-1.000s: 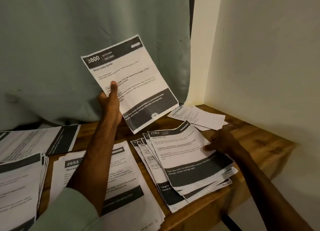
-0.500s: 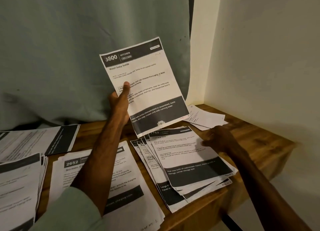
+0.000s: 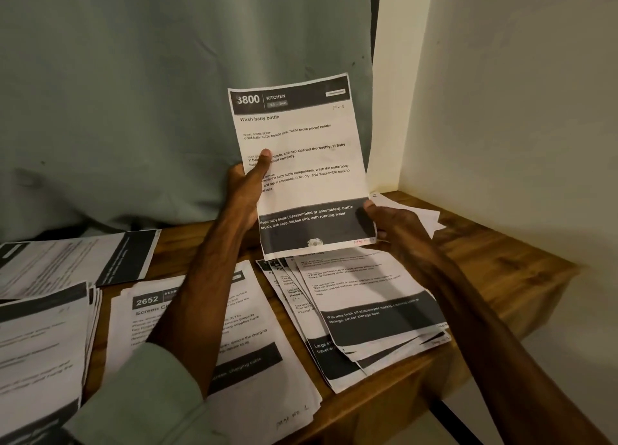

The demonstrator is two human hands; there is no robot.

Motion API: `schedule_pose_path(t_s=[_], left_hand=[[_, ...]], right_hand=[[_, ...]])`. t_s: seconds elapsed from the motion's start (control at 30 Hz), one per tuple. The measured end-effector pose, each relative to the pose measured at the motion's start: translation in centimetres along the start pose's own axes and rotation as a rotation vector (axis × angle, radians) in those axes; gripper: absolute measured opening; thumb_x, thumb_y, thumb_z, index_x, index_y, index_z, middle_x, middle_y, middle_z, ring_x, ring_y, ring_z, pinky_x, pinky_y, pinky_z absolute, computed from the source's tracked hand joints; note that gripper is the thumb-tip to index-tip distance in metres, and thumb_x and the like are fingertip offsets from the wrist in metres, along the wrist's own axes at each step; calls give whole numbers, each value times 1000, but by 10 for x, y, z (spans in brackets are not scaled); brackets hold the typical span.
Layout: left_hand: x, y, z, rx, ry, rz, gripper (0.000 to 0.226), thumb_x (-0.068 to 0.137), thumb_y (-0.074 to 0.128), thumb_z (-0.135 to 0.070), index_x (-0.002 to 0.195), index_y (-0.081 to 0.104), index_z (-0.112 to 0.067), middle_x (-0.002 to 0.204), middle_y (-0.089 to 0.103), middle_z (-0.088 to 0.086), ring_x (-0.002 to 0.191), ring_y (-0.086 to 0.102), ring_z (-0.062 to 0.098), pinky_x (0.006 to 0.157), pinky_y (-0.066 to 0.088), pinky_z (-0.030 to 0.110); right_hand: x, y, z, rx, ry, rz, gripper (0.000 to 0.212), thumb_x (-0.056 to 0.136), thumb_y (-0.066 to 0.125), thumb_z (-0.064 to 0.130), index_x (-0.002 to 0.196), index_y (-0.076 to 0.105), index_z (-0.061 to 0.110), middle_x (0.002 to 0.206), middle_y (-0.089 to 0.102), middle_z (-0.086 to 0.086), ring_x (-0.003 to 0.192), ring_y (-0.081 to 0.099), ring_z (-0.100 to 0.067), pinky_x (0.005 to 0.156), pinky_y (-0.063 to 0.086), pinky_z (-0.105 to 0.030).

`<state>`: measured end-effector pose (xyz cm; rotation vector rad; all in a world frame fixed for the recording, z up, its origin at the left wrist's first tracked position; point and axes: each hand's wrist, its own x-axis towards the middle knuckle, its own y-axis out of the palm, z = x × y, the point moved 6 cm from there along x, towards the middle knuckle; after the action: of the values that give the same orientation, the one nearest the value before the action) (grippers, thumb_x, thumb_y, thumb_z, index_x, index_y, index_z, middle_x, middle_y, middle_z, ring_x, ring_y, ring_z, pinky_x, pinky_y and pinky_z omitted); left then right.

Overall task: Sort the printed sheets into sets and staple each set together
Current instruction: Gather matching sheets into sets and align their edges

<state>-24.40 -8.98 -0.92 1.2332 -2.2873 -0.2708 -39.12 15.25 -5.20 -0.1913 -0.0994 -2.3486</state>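
A printed sheet headed "3800 KITCHEN, Wash baby bottle" (image 3: 307, 177) is held upright above the wooden table (image 3: 501, 264). My left hand (image 3: 247, 190) grips its left edge, thumb on the front. My right hand (image 3: 391, 224) pinches its lower right corner. Below it lies a fanned stack of sheets (image 3: 368, 311). A stack headed "2652" (image 3: 254, 361) lies under my left forearm. No stapler is in view.
More stacks of sheets lie at the left edge (image 3: 40, 344) and back left (image 3: 83, 264). A few loose white sheets (image 3: 424, 217) sit in the back right corner by the wall (image 3: 501, 110). A grey-green curtain (image 3: 133, 93) hangs behind the table.
My left hand has carried the 3800 sheet to the right. My right hand has left the fanned stack, risen and taken the sheet's lower right corner.
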Motion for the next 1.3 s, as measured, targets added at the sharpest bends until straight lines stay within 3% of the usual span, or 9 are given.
schedule_pose_path(t_s=[0.17,0.37,0.5,0.63,0.7,0.83,1.03,1.17,1.3], left_hand=[[1,-2,-3,3,14,-18,16,97,71,-25,108,71,-13,109,77,14,95,76,32,80,64,47],[2,-6,-5,37,40,-25,10,98,69,-24,102,72,-16,92,79,0,80,77,19,69,64,36],[4,-6,-5,65,50,-20,7,98,70,-24,97,73,-18,90,79,-1,81,77,20,74,64,40],[5,-7,-4,87,56,-12,7,98,69,-23,98,72,-17,96,78,3,82,77,20,76,64,40],[3,-7,-5,115,48,-2,8,99,68,-24,98,71,-17,99,77,4,83,77,20,76,64,40],[1,-16,-12,161,3,-16,9,98,69,-24,101,70,-15,105,77,7,93,77,26,83,63,45],[-12,-25,-25,221,-48,-28,11,98,69,-23,101,67,-13,90,79,1,86,78,23,80,64,44],[-20,-22,-46,275,-35,-31,30,98,70,-22,117,68,2,108,77,15,93,77,29,83,63,46],[-31,-18,-65,398,-69,-15,28,100,67,-19,113,66,6,100,77,15,84,78,26,75,64,40]], right_hand=[[-7,0,-4,-26,-74,52,16,94,71,15,107,70,7,100,79,-7,87,77,-29,70,65,-35],[-6,-8,-13,6,-12,70,24,88,73,5,111,70,-1,106,77,-15,91,76,-35,78,64,-38],[-6,-9,-21,78,28,83,25,89,71,-4,114,68,-5,111,75,-19,96,75,-38,81,64,-39],[-9,-8,-25,168,64,101,20,90,65,-10,109,67,-3,102,77,-16,91,76,-34,75,65,-35],[-12,-7,-27,191,65,109,20,91,63,-11,108,67,-2,98,78,-14,92,76,-33,77,64,-35],[-21,10,-31,212,77,141,28,92,59,-13,119,66,-5,112,75,-20,104,73,-36,89,61,-40],[-32,30,-34,182,47,150,27,92,62,-11,117,67,-5,110,76,-18,103,74,-35,89,61,-39],[-40,36,-29,173,41,197,29,92,66,-4,120,64,-8,109,76,-19,104,74,-34,92,60,-40],[-43,43,-23,166,17,183,28,94,70,9,119,67,-3,108,77,-13,100,75,-30,87,62,-39]])
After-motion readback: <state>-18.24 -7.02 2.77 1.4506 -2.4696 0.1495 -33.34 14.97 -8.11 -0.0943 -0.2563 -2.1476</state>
